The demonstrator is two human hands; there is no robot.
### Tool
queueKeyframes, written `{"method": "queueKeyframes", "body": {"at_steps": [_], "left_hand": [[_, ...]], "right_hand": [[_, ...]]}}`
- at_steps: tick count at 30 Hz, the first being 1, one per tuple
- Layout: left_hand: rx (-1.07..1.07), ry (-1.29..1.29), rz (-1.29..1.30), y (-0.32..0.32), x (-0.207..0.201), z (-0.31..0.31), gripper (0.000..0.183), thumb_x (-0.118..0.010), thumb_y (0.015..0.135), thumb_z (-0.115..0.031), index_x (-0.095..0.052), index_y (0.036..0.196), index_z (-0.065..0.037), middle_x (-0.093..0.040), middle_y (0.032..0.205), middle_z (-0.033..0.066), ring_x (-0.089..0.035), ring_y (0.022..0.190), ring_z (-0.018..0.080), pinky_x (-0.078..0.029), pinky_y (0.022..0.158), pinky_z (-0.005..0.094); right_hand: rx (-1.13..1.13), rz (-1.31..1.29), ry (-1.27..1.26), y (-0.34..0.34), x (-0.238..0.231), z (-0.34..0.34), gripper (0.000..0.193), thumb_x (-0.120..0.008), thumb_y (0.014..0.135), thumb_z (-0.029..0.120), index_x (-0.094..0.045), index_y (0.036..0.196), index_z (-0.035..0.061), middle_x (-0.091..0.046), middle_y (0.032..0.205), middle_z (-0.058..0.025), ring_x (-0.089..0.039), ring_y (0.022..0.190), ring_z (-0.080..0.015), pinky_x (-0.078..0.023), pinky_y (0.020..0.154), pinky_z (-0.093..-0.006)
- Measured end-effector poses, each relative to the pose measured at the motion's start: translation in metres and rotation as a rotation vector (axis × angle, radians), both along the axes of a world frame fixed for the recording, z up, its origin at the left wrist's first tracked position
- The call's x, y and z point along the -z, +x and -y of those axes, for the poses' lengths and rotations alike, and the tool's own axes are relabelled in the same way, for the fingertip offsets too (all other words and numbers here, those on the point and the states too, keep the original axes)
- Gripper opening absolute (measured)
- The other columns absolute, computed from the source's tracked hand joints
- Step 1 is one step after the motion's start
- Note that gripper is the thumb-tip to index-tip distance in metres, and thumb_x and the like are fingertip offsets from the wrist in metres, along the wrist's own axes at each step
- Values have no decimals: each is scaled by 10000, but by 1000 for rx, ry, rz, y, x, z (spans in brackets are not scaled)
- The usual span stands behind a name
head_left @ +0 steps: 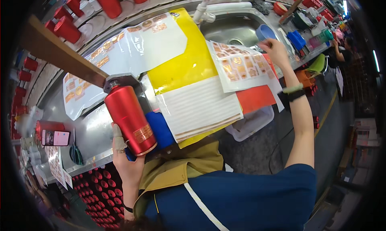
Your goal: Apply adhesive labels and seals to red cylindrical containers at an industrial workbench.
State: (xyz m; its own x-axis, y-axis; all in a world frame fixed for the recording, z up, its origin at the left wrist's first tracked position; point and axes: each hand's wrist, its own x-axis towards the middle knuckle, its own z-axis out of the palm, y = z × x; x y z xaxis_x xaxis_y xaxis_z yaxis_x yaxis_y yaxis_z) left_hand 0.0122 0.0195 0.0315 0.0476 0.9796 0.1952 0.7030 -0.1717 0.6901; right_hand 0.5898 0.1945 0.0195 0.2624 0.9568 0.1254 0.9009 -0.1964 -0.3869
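My left hand [128, 160] is closed around the lower end of a red metal bottle [128, 116], with a wrap on one finger. A gold-coloured decal [143, 134] sits low on the bottle's side, and its neck end meets a metal plate [120, 81] at the end of a wooden beam. My right hand [274, 52] is raised at the right, fingertips pinched together; whatever lies between them is too small to tell. Just below it, a sheet of gold decals [241, 66] overlaps a red sheet [257, 99] and a striped white sheet [201, 112].
A yellow sheet [185, 70] and more decal sheets [110, 50] cover the metal bench. Behind are a sink [225, 29] and blue cup [265, 32]. At left lie a phone [55, 137] and scissors [76, 152]. A white tub [253, 124] sits below the sheets; another person [345, 50] works far right.
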Motion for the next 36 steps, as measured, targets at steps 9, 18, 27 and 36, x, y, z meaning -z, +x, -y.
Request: {"method": "queueKeyframes", "body": {"at_steps": [9,18,27,36], "left_hand": [[-7,-70,145,-5,7,-1,1016,-856,750,-43,-301,1600,-7,-407,1609,210,-451,1460,324,-371,1194,404],[58,23,202,-10,10,-10,1168,-926,711,-154,-219,1631,-22,-527,1519,193,-550,1365,266,-409,1154,413],[117,112,127,-17,16,-11,1038,-931,703,-157,-374,1559,33,-592,1440,204,-601,1309,265,-456,1108,393],[243,-165,609,-31,-2,-34,1341,-996,628,-288,-152,1620,28,-310,1626,225,-356,1501,325,-307,1226,446]], "right_hand": [[-69,363,-387,-16,98,-155,509,-858,706,378,-741,954,-51,-728,1074,-285,-716,1026,-412,-563,889,-488],[-97,341,-117,-87,15,-111,249,-744,893,246,-708,1045,52,-734,990,-139,-714,916,-328,-544,790,-406],[-660,-86,166,-272,-87,28,107,-730,899,49,-663,953,-14,-645,877,-123,-648,728,-245,-493,659,-334],[-950,-366,55,-378,-113,78,110,-761,863,61,-669,915,31,-626,833,-103,-643,728,-291,-510,657,-380]]}}
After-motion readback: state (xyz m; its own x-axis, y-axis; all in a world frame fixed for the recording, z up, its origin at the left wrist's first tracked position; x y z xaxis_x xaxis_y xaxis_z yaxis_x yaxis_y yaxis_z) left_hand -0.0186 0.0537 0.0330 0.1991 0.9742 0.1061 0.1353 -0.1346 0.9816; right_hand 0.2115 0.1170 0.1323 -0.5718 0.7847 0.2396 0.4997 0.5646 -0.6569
